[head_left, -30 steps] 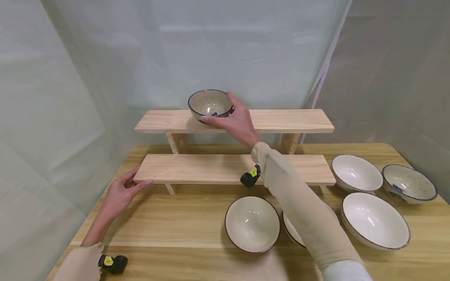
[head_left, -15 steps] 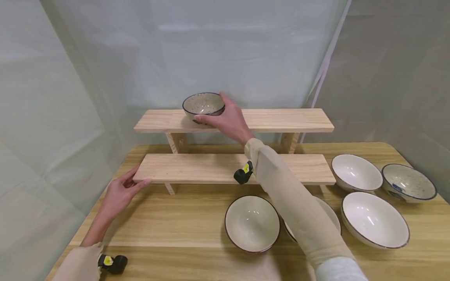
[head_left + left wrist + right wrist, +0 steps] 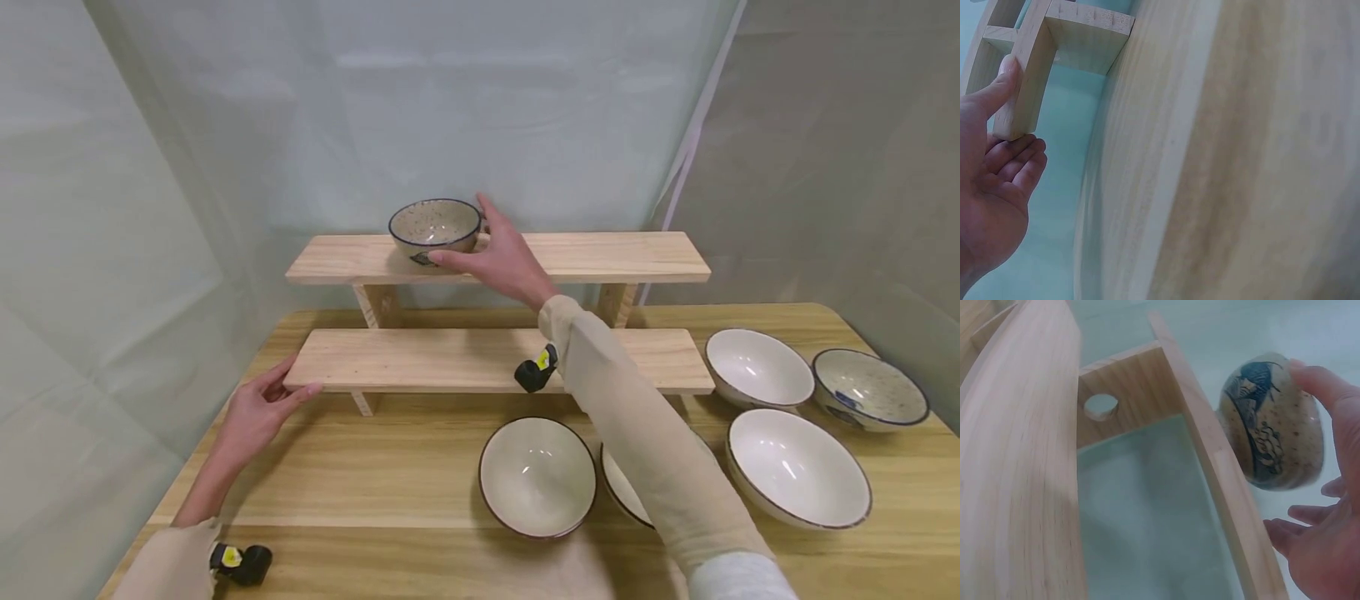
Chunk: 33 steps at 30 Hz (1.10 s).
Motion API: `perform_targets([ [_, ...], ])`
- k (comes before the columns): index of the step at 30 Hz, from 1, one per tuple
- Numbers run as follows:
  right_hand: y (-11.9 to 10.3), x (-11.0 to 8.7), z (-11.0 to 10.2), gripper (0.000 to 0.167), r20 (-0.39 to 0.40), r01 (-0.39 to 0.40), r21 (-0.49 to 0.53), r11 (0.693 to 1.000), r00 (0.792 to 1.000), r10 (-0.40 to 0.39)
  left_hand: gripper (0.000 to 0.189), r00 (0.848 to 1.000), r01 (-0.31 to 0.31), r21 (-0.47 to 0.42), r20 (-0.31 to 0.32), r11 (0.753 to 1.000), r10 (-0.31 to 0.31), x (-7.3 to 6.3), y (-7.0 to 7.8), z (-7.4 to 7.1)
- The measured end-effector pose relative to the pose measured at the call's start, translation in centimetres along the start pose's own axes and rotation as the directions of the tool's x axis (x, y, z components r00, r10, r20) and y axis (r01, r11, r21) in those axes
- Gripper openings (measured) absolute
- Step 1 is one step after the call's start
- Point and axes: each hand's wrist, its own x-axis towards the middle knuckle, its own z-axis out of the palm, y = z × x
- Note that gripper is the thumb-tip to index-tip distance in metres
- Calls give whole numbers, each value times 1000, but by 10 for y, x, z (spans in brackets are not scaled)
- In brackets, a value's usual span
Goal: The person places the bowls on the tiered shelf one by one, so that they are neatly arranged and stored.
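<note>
A speckled bowl with a blue rim (image 3: 433, 227) stands upright on the upper board (image 3: 600, 257) of a two-tier wooden shelf. Its blue painted pattern shows in the right wrist view. My right hand (image 3: 510, 260) is at the bowl's right side, fingers spread. The thumb lies close against the bowl, while the other fingers (image 3: 1313, 515) stand apart from it. My left hand (image 3: 253, 417) grips the left end of the lower board (image 3: 420, 360). In the left wrist view the thumb (image 3: 1002, 84) lies on one face of the board and the fingers curl at its end.
A cream bowl with a brown rim (image 3: 537, 477) sits before the shelf, and another (image 3: 626, 487) is partly hidden by my right sleeve. At right are two white bowls (image 3: 759, 367) (image 3: 798, 468) and a speckled bowl (image 3: 870, 389). A pale curtain (image 3: 480, 108) hangs behind.
The speckled bowl has shifted left and down onto the upper board. In the last half second my right hand has loosened and drawn slightly right of it. My left hand has stayed put.
</note>
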Motion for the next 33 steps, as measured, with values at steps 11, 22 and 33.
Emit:
perform_targets([
  [11,8,-38,-34,99,-75,103,45,994,992,-100,79,1000,4,1,12,1000,-4,2,0,-1],
  [22,17,-80,-56,90,-107,167,34,985,981,-163,77,1000,5,23,4,1000,-5,1,1,-4],
  [33,26,-121,-80,87,-100,172,-37,984,980,-174,78,1000,21,1,9,1000,-21,1,1,-4],
])
